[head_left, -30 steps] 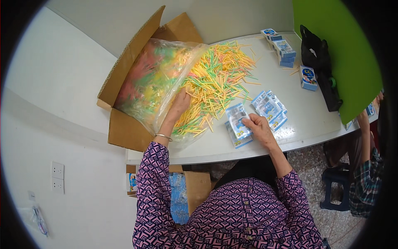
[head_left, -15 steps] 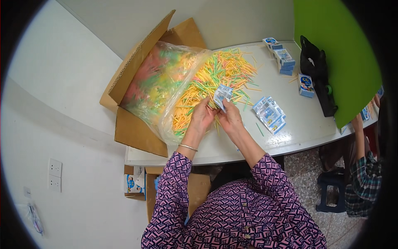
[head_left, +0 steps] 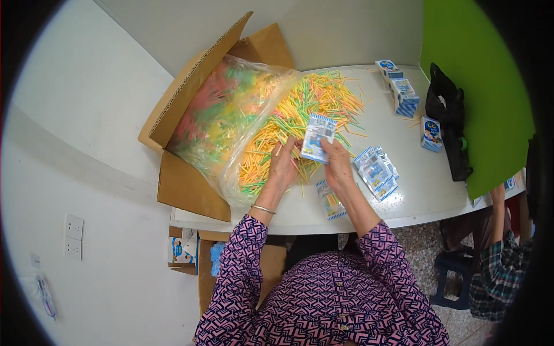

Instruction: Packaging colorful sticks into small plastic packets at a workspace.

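Centre frame | right hand (head_left: 340, 165) pinches flat blue-and-white plastic sachet (head_left: 318, 131) above thin yellow-green-pink sticks (head_left: 261, 155) | left hand (head_left: 281, 168) close by, grip unclear | step: apparently filling | next: likely needs sachet mouth steadied

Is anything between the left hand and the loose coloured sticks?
Nothing visible: the left hand is over the coloured sticks, the clear bag to its left, the right hand holding a packet to its right.
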`<state>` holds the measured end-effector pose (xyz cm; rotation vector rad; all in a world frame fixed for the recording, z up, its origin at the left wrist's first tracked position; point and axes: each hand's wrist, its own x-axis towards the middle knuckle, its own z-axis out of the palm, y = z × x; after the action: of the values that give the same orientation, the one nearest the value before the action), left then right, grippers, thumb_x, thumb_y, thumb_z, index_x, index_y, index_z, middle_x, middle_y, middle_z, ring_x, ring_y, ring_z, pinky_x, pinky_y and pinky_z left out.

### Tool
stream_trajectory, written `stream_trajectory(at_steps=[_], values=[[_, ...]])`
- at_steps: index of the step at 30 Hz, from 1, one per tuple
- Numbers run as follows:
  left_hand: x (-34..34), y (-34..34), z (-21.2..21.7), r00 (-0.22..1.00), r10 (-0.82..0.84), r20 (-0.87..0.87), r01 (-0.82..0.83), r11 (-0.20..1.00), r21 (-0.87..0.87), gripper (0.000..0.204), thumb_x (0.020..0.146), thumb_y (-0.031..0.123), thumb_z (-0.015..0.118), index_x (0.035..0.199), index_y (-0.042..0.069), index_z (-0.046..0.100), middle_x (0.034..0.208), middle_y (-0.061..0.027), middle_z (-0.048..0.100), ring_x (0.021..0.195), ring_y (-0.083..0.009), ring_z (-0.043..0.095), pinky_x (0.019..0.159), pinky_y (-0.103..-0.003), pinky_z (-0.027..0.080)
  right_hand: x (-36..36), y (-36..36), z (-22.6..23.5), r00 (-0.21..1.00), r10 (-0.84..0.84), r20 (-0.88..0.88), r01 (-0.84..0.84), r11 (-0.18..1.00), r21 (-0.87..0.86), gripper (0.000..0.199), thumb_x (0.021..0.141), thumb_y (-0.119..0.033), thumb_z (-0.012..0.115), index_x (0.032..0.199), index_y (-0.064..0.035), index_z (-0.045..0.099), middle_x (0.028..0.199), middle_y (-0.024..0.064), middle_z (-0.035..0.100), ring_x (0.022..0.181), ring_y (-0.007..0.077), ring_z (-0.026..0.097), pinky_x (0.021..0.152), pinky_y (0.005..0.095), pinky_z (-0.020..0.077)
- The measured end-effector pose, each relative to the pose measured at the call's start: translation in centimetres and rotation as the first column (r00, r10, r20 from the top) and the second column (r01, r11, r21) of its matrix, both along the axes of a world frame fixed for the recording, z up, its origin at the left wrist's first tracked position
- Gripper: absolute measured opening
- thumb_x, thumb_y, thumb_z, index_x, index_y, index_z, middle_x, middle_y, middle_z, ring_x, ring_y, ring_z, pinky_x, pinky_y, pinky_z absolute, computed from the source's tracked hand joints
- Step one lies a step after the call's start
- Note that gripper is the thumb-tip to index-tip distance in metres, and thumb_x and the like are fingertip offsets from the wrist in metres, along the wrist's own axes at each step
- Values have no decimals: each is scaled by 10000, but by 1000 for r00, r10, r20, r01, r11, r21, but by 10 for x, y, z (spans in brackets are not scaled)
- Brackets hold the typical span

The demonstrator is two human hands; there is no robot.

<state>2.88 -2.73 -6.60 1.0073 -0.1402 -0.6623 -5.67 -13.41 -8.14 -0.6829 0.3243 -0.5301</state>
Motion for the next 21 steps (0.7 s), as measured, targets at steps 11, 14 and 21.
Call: stream_trajectory(at_steps=[11,14,21], values=[[-42,-41,-15,840,-146,522,39,977,211,314,985,255,447,996,-42,551,893,-88,619,858,-160,603,813,-291,465,-86,-44,12,993,-113,-14,106,961,-255,174,907,-172,605,999,-25,616,938,16,649,806,44,575,757,212,461],[-42,-42,-40,707,-261,657,33,940,339,259,978,214,452,975,-28,544,870,-77,618,828,-158,602,773,-285,474,-99,-51,10,991,-130,-6,124,957,-264,185,917,-162,590,1028,-14,602,952,32,651,819,47,586,762,209,471],[-51,-48,-62,757,-170,631,48,978,205,145,935,87,527,1058,22,492,833,-42,596,755,-71,530,658,-212,436,-103,-44,-2,991,-132,-18,122,955,-270,191,917,-144,584,1050,-10,609,969,29,657,842,49,596,775,215,478]])
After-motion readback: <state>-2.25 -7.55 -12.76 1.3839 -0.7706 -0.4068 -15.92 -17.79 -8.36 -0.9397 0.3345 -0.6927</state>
